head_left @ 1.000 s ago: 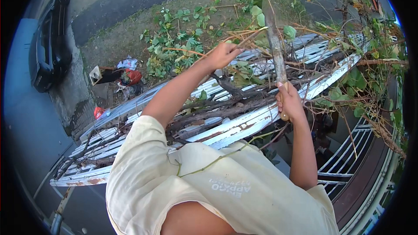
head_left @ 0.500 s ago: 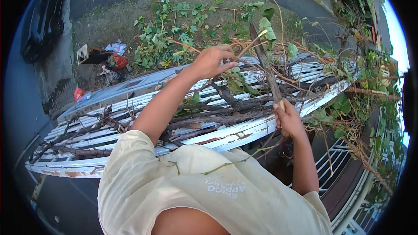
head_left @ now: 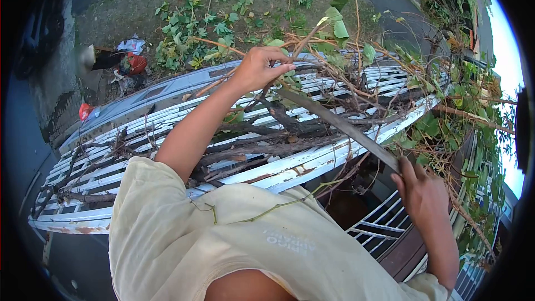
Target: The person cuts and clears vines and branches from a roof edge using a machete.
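My left hand [head_left: 259,68] is closed around a thin brown vine stem [head_left: 305,36] that rises from the tangle on a white slatted trellis roof [head_left: 290,170]. My right hand [head_left: 426,195] grips the handle of a long machete [head_left: 334,120] at the lower right. The blade lies slanted across the slats, its tip close under my left hand, near the base of the held stem. Thick dry woody vines [head_left: 262,147] run along the slats between my arms. My pale shirt fills the bottom of the view.
Leafy green vines [head_left: 440,128] crowd the trellis's right end. Far below lie grass with cut leafy branches [head_left: 195,33], litter [head_left: 131,61] and a dark car [head_left: 39,33] at the left edge. A white barred gate [head_left: 379,223] stands beneath the roof at lower right.
My right hand has swung down and to the right, bringing the machete from upright to slanted across the slats. My left hand has kept its hold on the stem.
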The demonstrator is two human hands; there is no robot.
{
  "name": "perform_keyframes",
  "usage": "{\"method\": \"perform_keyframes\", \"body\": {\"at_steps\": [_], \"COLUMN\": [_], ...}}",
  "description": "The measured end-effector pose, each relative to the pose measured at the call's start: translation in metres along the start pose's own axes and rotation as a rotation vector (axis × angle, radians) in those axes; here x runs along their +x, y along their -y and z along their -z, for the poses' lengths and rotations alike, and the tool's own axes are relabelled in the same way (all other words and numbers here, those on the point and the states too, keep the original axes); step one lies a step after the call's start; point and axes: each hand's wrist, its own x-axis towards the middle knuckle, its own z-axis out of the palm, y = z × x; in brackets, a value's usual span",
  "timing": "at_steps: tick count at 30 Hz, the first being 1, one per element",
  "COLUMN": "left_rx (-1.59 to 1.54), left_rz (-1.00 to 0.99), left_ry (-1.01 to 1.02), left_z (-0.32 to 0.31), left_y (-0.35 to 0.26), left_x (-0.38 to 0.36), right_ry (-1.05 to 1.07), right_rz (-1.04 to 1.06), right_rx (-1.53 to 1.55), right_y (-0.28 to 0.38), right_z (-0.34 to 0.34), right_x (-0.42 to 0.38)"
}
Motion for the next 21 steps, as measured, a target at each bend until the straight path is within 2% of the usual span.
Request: {"method": "perform_keyframes", "body": {"at_steps": [4, 7, 11, 15, 17, 21], "left_rx": [-0.034, 0.044, 0.062, 0.195, 0.268, 0.297], "left_rz": [-0.016, -0.045, -0.100, -0.208, -0.302, -0.335], "left_ry": [-0.012, 0.063, 0.104, 0.102, 0.106, 0.098], "left_z": [0.006, 0.018, 0.007, -0.002, -0.005, 0.000], "left_y": [0.002, 0.001, -0.003, -0.009, -0.007, 0.002], "left_x": [0.002, 0.001, 0.005, -0.001, 0.002, 0.013], "right_ry": [-0.008, -0.060, 0.098, 0.119, 0.114, 0.075], "right_rz": [0.093, 0.162, 0.151, 0.167, 0.188, 0.239], "right_rx": [-0.013, -0.028, -0.085, -0.008, 0.185, 0.243], "right_y": [0.005, 0.005, 0.015, 0.037, 0.044, 0.063], "right_z": [-0.010, -0.010, 0.001, -0.033, -0.053, -0.093], "right_x": [0.031, 0.042, 0.049, 0.078, 0.109, 0.164]}}
